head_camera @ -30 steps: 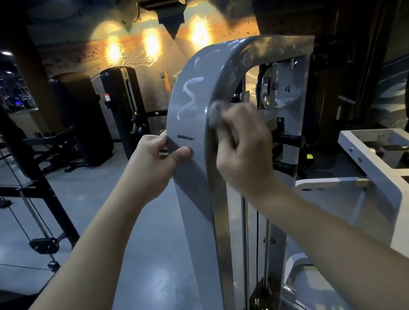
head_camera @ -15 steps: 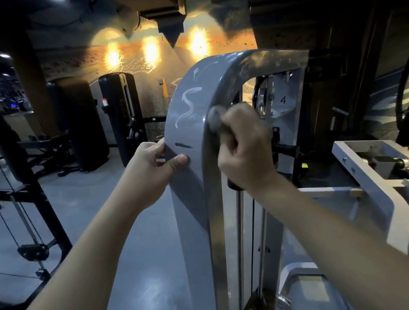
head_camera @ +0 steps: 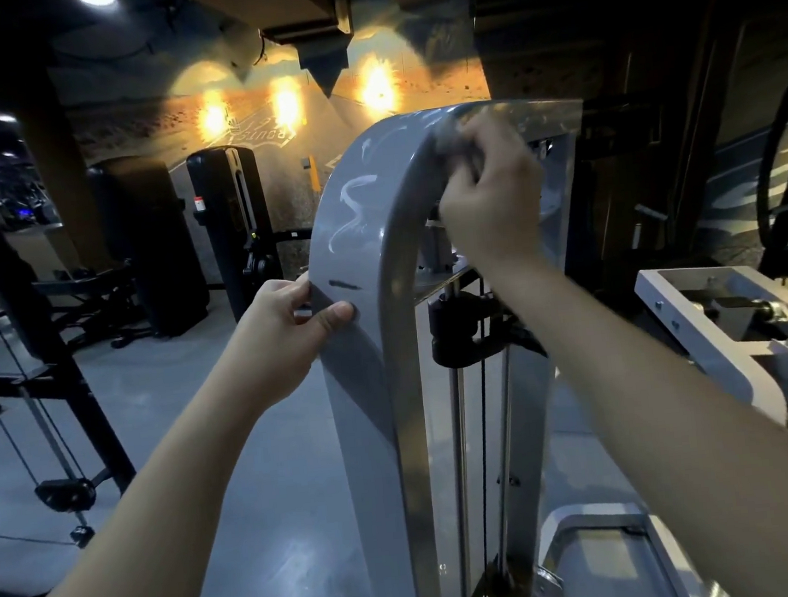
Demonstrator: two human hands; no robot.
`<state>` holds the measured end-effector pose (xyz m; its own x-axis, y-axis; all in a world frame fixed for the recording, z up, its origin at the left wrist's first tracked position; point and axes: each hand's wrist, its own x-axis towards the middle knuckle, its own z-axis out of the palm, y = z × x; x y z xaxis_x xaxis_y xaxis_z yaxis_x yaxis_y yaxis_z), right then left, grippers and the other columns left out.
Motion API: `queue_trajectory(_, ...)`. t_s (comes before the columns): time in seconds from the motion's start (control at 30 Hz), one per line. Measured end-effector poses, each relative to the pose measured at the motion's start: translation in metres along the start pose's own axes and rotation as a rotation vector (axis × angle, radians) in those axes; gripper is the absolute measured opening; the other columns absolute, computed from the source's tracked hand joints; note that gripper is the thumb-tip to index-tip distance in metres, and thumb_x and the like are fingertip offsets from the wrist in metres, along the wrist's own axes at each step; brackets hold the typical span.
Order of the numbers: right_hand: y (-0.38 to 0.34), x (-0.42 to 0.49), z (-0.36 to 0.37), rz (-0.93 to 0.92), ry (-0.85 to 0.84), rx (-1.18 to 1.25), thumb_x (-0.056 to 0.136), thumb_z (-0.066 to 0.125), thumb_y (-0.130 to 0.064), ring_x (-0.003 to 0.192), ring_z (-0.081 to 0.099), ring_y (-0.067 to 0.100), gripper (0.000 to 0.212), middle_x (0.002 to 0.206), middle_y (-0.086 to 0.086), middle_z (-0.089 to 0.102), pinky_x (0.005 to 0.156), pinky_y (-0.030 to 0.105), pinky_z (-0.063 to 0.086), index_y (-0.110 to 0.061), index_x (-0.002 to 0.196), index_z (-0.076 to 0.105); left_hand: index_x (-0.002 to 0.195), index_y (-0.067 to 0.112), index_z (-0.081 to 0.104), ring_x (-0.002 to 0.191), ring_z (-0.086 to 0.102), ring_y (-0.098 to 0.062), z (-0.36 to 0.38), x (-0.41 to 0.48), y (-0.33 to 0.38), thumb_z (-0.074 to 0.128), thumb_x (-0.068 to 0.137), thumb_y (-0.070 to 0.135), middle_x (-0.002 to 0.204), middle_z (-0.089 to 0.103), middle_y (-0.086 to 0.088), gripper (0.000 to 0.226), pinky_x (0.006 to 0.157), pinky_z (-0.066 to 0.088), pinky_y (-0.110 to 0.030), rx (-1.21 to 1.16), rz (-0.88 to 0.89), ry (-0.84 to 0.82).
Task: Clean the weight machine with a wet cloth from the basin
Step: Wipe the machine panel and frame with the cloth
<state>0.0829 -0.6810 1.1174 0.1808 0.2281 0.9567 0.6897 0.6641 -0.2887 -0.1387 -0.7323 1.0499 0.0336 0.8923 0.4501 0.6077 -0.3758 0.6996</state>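
Now, left hand (head_camera: 285, 337): at 9 o'clock, thumb and curled fingers pinch the weight machine (head_camera: 368, 397) frame's left edge.
Right hand (head_camera: 492, 192): at 1 o'clock, fingers bunched round the cloth (head_camera: 452, 146), blurred.
Cloth: pressed on the frame's top curve.
Change: right hand has climbed from the front edge to the top curve.
Meaning: wiping seems to be moving upward; smears (head_camera: 354, 206) at 12 o'clock remain.
Basin: not in view.

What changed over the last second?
The right hand, gripping the cloth, slid up the front edge of the weight machine to its curved top. The left hand kept its grip on the machine's side edge, thumb on the grey panel. The machine itself did not move.
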Motion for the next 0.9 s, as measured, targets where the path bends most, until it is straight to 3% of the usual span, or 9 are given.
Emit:
queue_trajectory(0.07,0.003,0.014,0.001,0.108,0.046,-0.003,0.091,0.051,-0.001,0.071,0.042,0.014,0.016,0.079,0.002,0.050,0.060,0.024,0.031,-0.015,0.083,0.050,0.133,0.027,0.066,0.104,0.060,-0.013,-0.001,-0.001,0.001,0.060,0.084,0.059,0.123,0.051,-0.001,0.059,0.090,0.050,-0.031,0.015,0.005,-0.002)
queue_trajectory(0.13,-0.010,-0.010,0.001,0.110,0.064,0.028,0.091,0.052,0.001,0.072,0.044,0.016,0.013,0.079,0.005,0.051,0.063,0.027,0.032,-0.008,0.082,0.053,0.131,0.027,0.066,0.099,0.060,-0.005,0.000,0.000,0.001,0.063,0.091,0.050,0.123,0.052,-0.003,0.046,0.082,0.048,-0.018,0.027,0.024,-0.004)
queue_trajectory(0.3,-0.021,-0.060,-0.007,-0.182,-0.084,0.091,0.090,0.060,0.012,0.075,0.043,0.016,0.013,0.080,0.011,0.052,0.074,0.013,0.029,0.004,0.080,0.060,0.120,0.038,0.063,0.085,0.059,0.012,0.001,0.001,0.000,0.066,0.096,0.035,0.121,0.052,-0.005,0.024,0.071,0.041,0.000,0.021,0.065,-0.003)
queue_trajectory(0.47,0.005,0.009,0.004,0.085,0.074,0.031,0.096,0.055,-0.005,0.071,0.046,0.018,0.013,0.078,0.005,0.053,0.061,0.032,0.038,-0.007,0.083,0.056,0.119,0.038,0.059,0.080,0.052,0.026,0.001,-0.002,0.004,0.064,0.099,0.031,0.117,0.051,-0.006,0.022,0.067,0.038,0.004,0.035,0.083,-0.001)
queue_trajectory(0.6,-0.021,-0.055,-0.002,-0.069,-0.003,0.121,0.095,0.059,0.006,0.075,0.043,0.015,0.014,0.082,0.004,0.048,0.071,0.013,0.031,0.001,0.081,0.058,0.117,0.038,0.061,0.085,0.056,0.015,0.001,0.002,0.001,0.067,0.097,0.032,0.117,0.052,-0.007,0.022,0.069,0.039,0.002,0.033,0.086,0.004)
queue_trajectory(0.7,-0.021,-0.084,-0.012,-0.279,-0.152,0.136,0.093,0.057,0.010,0.077,0.052,0.028,0.008,0.086,0.017,0.056,0.074,0.024,0.042,0.008,0.088,0.063,0.117,0.040,0.061,0.091,0.058,0.003,0.002,0.003,-0.002,0.067,0.095,0.035,0.118,0.052,-0.006,0.023,0.071,0.041,-0.002,0.030,0.088,0.001)
queue_trajectory(0.77,-0.011,-0.058,-0.009,-0.326,-0.145,0.074,0.091,0.054,0.012,0.077,0.050,0.027,0.010,0.085,0.019,0.056,0.073,0.023,0.040,0.005,0.090,0.061,0.116,0.042,0.059,0.090,0.057,0.005,0.001,0.002,-0.002,0.066,0.095,0.037,0.119,0.052,-0.004,0.023,0.070,0.041,-0.003,0.032,0.078,0.000)
queue_trajectory(0.83,-0.004,-0.015,-0.001,-0.172,-0.034,0.019,0.091,0.054,0.007,0.074,0.043,0.018,0.010,0.081,0.017,0.055,0.068,0.019,0.034,0.002,0.086,0.060,0.115,0.045,0.057,0.089,0.056,0.008,0.001,0.001,0.000,0.065,0.096,0.038,0.118,0.051,-0.002,0.021,0.069,0.040,-0.003,0.047,0.075,0.001)
queue_trajectory(0.9,-0.002,0.010,0.003,0.022,0.070,0.031,0.094,0.054,-0.002,0.071,0.044,0.016,0.011,0.081,0.012,0.055,0.063,0.027,0.038,-0.001,0.086,0.060,0.114,0.047,0.057,0.089,0.055,0.010,0.001,0.000,0.000,0.063,0.096,0.039,0.117,0.050,-0.002,0.020,0.070,0.040,-0.001,0.065,0.091,-0.002)
